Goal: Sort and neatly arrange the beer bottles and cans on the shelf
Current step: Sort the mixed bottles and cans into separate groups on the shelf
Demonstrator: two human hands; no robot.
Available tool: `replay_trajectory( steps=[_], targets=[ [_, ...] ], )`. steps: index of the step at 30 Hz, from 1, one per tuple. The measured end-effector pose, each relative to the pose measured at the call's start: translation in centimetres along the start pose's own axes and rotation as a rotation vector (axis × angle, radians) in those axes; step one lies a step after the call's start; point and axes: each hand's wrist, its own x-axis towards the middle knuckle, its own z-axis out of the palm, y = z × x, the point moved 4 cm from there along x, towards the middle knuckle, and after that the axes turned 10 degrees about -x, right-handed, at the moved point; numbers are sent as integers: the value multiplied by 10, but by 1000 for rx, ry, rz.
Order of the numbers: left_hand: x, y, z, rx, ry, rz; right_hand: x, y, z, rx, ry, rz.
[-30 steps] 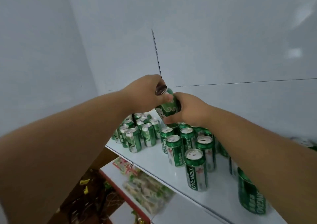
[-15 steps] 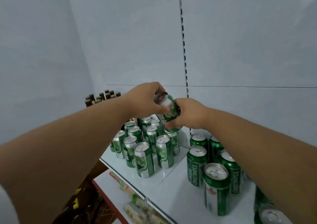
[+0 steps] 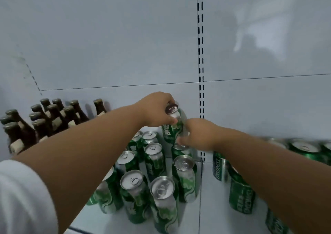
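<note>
**Held can tilts above the far end of the can cluster**

Both hands grip one green can — the left hand curls round its upper part just below the silver lid, the right hand wraps its lower part from the right side. The can is off the shelf, raised above the far cans of the left cluster. Its long axis is not upright: the lid leans toward the left and slightly near, the base toward the right. Neither hand is plainly nearer; each is on the can, one at each end.

What the coming move seems to turn on is the spot directly below the held can. A standing can sits just beneath the right hand, its lid partly hidden by the fingers, so I judge the held can must either be righted and stacked on it or set into a gap beside it — which one cannot be told from here.

Outward, the cluster of green cans stands upright in rough rows on the white shelf, running toward the near edge. To the right, past the slotted upright, stand more green cans. Far left, brown beer bottles stand grouped against the back panel, well apart from the hands.
</note>
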Motion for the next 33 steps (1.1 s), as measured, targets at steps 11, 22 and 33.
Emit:
replay_trajectory(
  steps=[11, 22, 33],
  targets=[
    [23, -36, 10, 47, -139, 128, -3, -29, 66, -302, -239, 160],
    [19, -57, 55, 64, -243, 155, 0, -25, 80, -292, -170, 205],
    [21, -64, 85, 85, -312, 63, 1, -23, 86, -267, -143, 195]
  ],
)
